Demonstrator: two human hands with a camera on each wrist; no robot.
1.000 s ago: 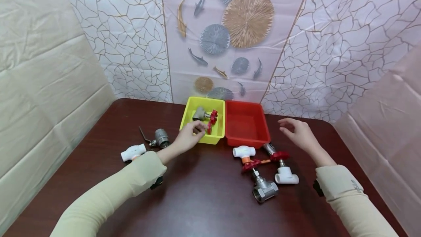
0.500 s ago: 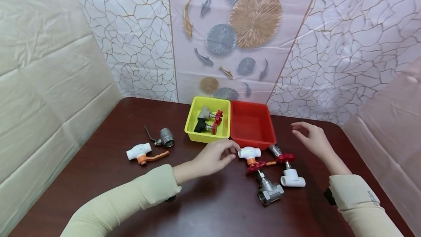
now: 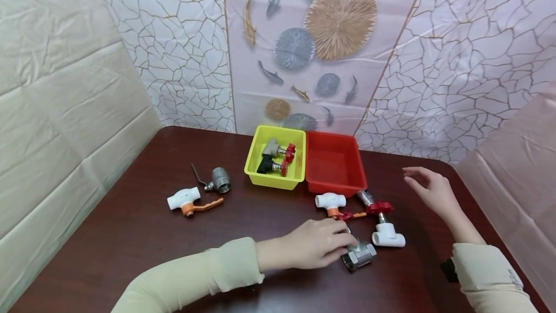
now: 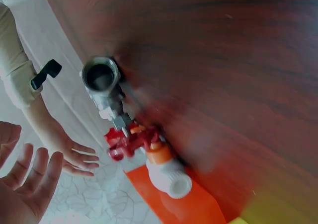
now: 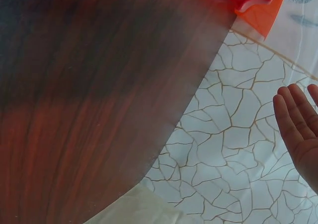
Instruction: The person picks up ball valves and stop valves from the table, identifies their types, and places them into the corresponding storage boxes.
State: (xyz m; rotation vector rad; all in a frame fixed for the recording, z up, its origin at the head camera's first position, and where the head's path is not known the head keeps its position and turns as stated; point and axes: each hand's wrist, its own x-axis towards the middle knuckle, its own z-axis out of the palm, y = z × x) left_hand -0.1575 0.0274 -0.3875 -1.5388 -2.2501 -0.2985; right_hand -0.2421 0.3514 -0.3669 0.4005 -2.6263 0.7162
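My left hand [image 3: 313, 244] hovers over the metal gate valve [image 3: 361, 254] with a red handwheel, its fingers apart and loosely bent. In the left wrist view the left hand's fingers [image 4: 42, 177] stand off to the side of that metal valve [image 4: 101, 77], holding nothing. My right hand [image 3: 432, 191] is raised over the table's right side, fingers relaxed; it holds nothing. Nearest to it lie a white tee-shaped valve [image 3: 388, 235] with a red handwheel [image 3: 379, 207]. A white ball valve [image 3: 331, 201] with an orange lever lies just in front of the red bin.
The yellow bin [image 3: 274, 181] holds a grey valve [image 3: 271, 147] and a black valve [image 3: 265, 163], both with red handwheels. Beside it stands the red bin [image 3: 335, 188]. A metal ball valve [image 3: 221, 179] and another white ball valve [image 3: 184, 199] lie at the left.
My left hand has moved from over the yellow bin, rightward and toward me, to the metal gate valve. The right hand has shifted slightly right in the head view.
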